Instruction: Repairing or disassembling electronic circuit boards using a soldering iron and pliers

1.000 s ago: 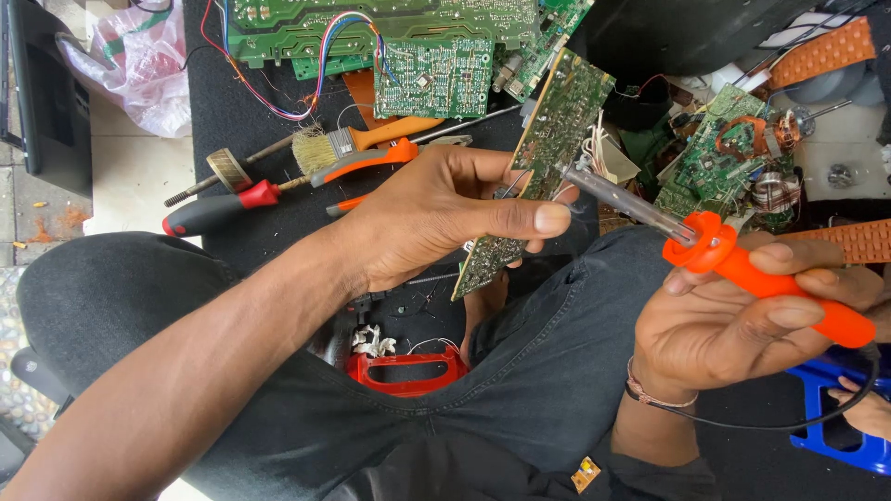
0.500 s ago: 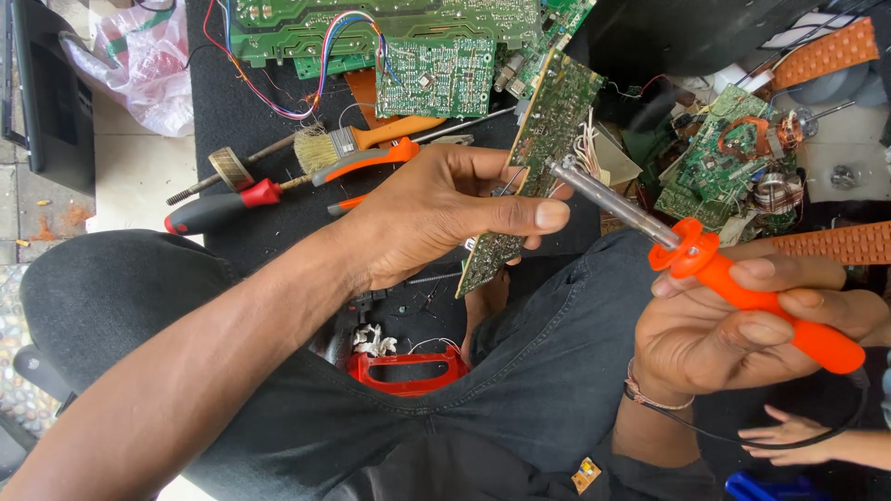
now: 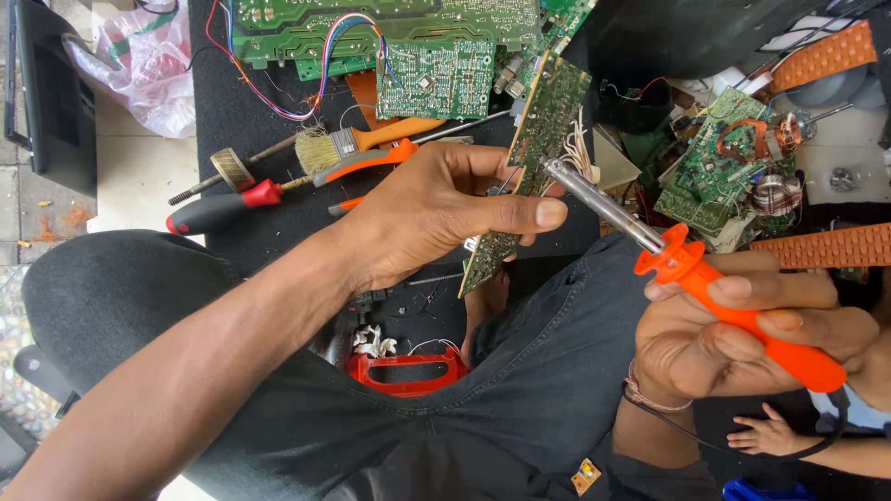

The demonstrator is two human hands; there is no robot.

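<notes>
Our left hand (image 3: 436,218) grips a narrow green circuit board (image 3: 543,121) on edge, thumb stretched along its side, holding it tilted above our lap. Our right hand (image 3: 742,334) is closed around the orange handle of a soldering iron (image 3: 705,278), whose metal tip touches the board near a bundle of white wires. Behind, on the dark surface (image 3: 251,148), lie a brush (image 3: 362,144), a red-handled screwdriver (image 3: 218,209) and more green boards. A small hand (image 3: 766,434) of another person shows at lower right.

We see a green board (image 3: 536,139), an orange-handled iron (image 3: 733,306), a red-and-black screwdriver (image 3: 223,209), a black mat (image 3: 241,111) and a red frame (image 3: 408,376).
</notes>
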